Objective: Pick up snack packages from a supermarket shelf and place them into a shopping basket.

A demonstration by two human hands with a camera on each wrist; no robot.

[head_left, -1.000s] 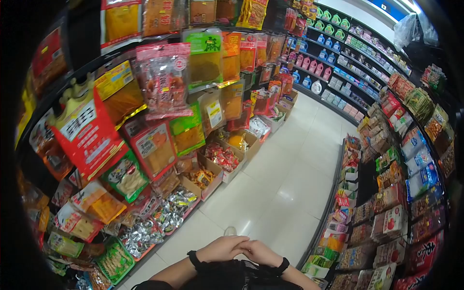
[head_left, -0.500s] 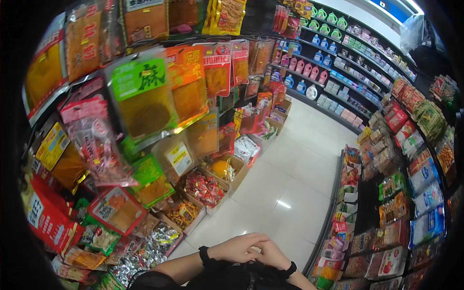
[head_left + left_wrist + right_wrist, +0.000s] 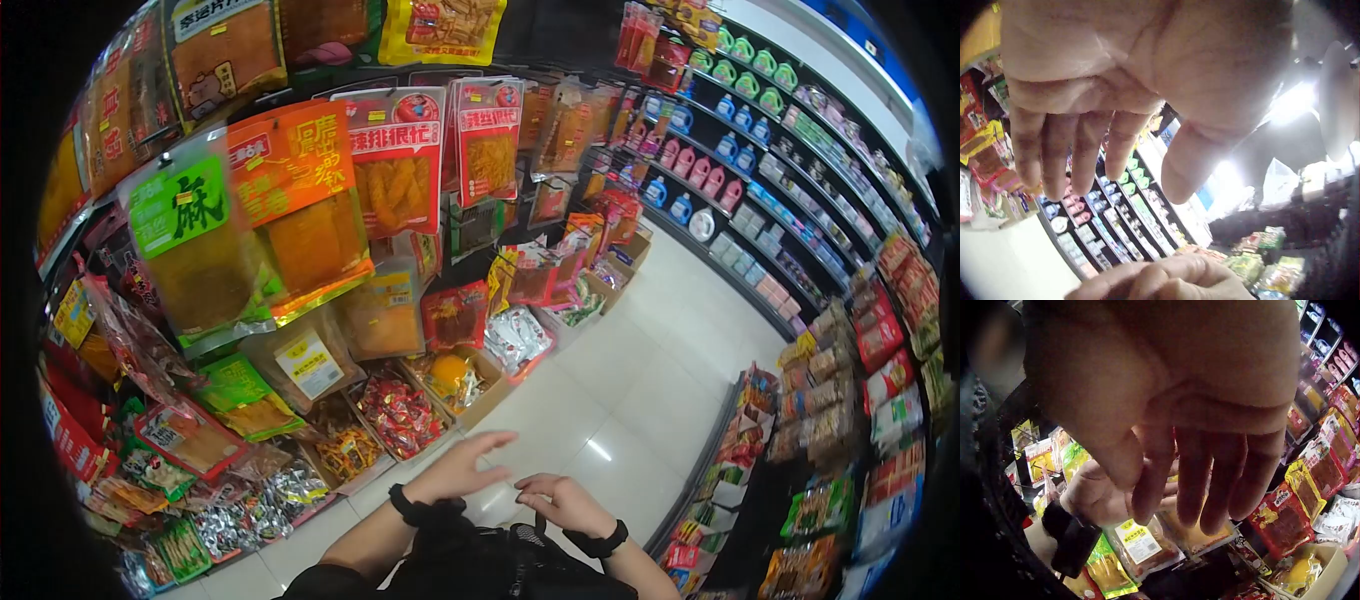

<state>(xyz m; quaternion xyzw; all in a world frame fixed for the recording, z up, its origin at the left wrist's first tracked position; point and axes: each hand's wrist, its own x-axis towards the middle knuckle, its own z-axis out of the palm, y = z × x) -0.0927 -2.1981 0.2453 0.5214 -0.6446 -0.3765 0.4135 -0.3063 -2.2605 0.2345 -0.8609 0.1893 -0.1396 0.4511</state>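
Clasped hands are parting: the left hand point(image 3: 455, 472) is extending its fingers, the right hand point(image 3: 572, 505) loosely bending its own, both holding nothing. Red-wrapped sweets point(image 3: 398, 412) are lying nearest the left; wide swinging could be snagging hanging packets point(image 3: 380, 318), which are obstructing access from above.

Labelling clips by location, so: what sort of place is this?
Most likely a supermarket or grocery aisle: snack packs hang in rows on the left, bottles line the far shelves, and open boxes of goods edge the tiled floor.
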